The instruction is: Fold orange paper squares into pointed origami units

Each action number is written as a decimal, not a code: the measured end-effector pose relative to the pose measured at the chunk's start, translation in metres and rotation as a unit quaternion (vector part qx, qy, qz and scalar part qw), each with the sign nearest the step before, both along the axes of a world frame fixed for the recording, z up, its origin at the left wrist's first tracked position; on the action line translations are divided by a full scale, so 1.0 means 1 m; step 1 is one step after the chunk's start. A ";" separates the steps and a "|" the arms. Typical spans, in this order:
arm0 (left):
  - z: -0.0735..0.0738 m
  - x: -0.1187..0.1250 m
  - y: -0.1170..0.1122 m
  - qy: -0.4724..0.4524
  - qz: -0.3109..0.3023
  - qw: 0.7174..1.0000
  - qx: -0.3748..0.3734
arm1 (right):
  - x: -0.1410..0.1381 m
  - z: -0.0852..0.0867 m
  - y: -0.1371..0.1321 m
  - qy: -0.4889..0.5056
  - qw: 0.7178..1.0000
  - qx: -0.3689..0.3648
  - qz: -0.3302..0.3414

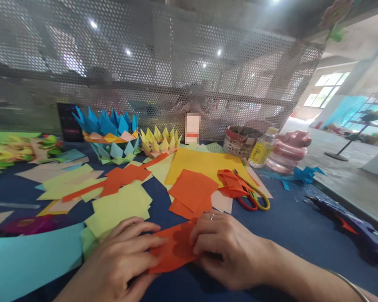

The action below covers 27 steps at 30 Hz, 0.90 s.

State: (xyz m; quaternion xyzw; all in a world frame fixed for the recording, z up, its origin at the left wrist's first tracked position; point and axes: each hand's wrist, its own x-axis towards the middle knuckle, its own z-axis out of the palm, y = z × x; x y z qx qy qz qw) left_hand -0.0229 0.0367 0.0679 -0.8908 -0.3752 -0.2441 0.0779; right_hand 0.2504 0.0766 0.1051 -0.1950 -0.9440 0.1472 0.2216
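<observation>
Here, over the blue tabletop, my left grip and right grip, both nearly closed, hold opposite ends of the orange paper, presumably light, pliable, easily creased, best pinched by its edges.

A grey perforated metal screen rose behind the dark blue table, bright spots of light showing across it. Near its foot, on the left, stood a dark upright rectangular panel. On the right sat a round woven basket with a reddish rim, then a clear plastic bottle with a yellow label, then a squat translucent pink jug. Crumpled bright blue scraps lay just beside the jug. Nearer, at right, lay a dark purple tool with a red trigger. Beyond the table, a dark stand stood on grey floor, a paned window behind
</observation>
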 end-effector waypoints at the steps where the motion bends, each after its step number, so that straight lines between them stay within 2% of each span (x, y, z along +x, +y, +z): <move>1: 0.000 -0.001 0.000 -0.013 -0.003 1.000 -0.008 | 0.000 0.001 0.000 0.006 1.000 -0.006 0.003; 5: -0.004 -0.002 -0.001 -0.083 -0.019 0.995 -0.059 | 0.000 0.003 -0.002 0.025 0.999 -0.034 0.008; 7: -0.005 -0.002 -0.001 -0.122 -0.021 0.988 -0.090 | 0.000 0.004 -0.004 0.028 0.998 -0.053 -0.012; 10: -0.002 0.002 0.001 -0.156 -0.006 0.977 -0.146 | -0.003 0.003 -0.004 0.031 0.990 -0.104 -0.090; 13: 0.002 0.006 0.003 -0.171 0.028 0.967 -0.185 | -0.009 0.001 -0.004 0.025 0.964 -0.184 -0.190; 16: 0.002 0.010 0.005 -0.168 0.049 0.974 -0.144 | -0.015 -0.002 -0.005 0.014 0.948 -0.199 -0.248; 21: -0.007 0.009 0.004 -0.121 0.064 0.989 -0.052 | -0.019 -0.008 -0.011 0.003 0.945 -0.143 -0.293; 27: -0.011 0.008 0.004 -0.100 0.057 0.993 -0.024 | -0.020 -0.013 -0.010 -0.012 0.953 -0.089 -0.290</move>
